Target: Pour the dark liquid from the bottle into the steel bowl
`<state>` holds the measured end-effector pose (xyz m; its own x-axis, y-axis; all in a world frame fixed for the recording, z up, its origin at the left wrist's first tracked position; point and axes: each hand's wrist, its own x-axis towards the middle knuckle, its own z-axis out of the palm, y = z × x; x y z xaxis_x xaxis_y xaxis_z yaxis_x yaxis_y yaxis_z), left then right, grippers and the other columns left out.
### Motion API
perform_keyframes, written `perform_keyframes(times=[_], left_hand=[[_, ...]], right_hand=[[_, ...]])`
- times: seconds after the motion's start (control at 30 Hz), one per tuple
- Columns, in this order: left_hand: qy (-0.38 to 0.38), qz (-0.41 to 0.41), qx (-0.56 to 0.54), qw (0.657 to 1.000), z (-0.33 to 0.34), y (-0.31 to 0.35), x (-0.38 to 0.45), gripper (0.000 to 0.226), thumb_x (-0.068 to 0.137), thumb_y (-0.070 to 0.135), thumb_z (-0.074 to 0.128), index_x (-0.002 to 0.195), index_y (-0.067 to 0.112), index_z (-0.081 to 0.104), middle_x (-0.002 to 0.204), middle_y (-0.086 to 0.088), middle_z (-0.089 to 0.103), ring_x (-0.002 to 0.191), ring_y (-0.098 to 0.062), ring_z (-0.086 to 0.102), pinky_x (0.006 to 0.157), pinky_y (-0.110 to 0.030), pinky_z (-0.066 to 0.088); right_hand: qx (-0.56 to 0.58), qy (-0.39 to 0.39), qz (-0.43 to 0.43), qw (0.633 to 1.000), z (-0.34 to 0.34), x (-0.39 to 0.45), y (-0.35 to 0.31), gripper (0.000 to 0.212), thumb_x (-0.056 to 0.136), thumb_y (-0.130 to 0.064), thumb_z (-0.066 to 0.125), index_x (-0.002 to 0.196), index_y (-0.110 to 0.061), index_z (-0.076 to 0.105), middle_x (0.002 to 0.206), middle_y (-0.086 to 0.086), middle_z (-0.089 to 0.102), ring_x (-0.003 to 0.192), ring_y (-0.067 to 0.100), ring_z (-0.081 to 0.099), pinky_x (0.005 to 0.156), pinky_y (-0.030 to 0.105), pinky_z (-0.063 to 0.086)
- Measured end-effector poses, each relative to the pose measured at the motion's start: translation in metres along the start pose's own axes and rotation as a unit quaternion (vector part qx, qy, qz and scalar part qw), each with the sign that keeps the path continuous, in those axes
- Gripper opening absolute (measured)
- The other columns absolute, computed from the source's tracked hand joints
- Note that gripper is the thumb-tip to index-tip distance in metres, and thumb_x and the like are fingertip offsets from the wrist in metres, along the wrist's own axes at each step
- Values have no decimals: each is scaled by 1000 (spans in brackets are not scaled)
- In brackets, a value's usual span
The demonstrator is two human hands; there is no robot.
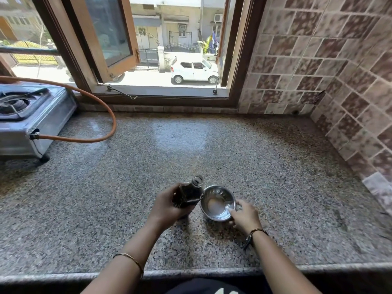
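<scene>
A clear bottle (189, 193) of dark liquid stands near the counter's front, its mouth uncapped and leaning slightly away. My left hand (167, 205) is wrapped around its body. Just to its right sits a small steel bowl (218, 203) on the granite, touching or nearly touching the bottle. The bowl's inside looks shiny with no dark liquid in it. My right hand (245, 217) grips the bowl's near right rim with its fingertips.
A steel gas stove (27, 119) sits at the left with an orange hose (106, 115) looping across the counter. A tiled wall (350, 102) closes the right side. An open window (161, 49) lies behind. The counter's front edge (212, 271) runs below my arms.
</scene>
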<state>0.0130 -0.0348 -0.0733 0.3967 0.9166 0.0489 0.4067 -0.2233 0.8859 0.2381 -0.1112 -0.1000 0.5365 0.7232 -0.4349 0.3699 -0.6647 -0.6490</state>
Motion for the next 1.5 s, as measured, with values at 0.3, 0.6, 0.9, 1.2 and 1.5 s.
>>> perform_keyframes(times=[0.3,0.6,0.9,1.2,1.5], left_hand=[[-81,5,247,965,-21,17,8,36,66,40,77,97,29,62,81,13,67,73,-11,64,63,-29,53],[-118,-15,394,911,-21,20,14,34,62,38,72,93,28,61,88,6,72,86,-21,68,64,-29,51],[-121,-10,436,892,-18,21,16,33,67,45,65,95,27,62,89,4,72,87,-23,68,69,-31,53],[-137,-24,451,882,-17,28,15,26,70,34,68,94,26,66,86,6,70,83,-19,66,63,-26,43],[-154,-55,454,876,-13,31,18,29,69,25,67,97,28,67,85,7,70,82,-17,65,66,-28,46]], right_hand=[[33,25,12,999,7,2,3,40,79,-16,69,119,-16,64,101,15,74,83,33,72,78,42,60],[38,19,-2,999,9,5,8,34,81,-15,65,115,-16,66,93,15,75,82,33,71,81,44,59],[34,17,-7,999,8,6,8,40,82,-17,67,122,-15,63,98,15,73,84,33,71,84,44,57],[26,19,-16,999,7,6,7,41,82,-17,67,123,-15,62,105,15,72,87,32,70,87,45,56],[21,18,-19,999,5,5,7,39,84,-16,66,123,-15,62,99,16,72,87,29,68,82,37,55]])
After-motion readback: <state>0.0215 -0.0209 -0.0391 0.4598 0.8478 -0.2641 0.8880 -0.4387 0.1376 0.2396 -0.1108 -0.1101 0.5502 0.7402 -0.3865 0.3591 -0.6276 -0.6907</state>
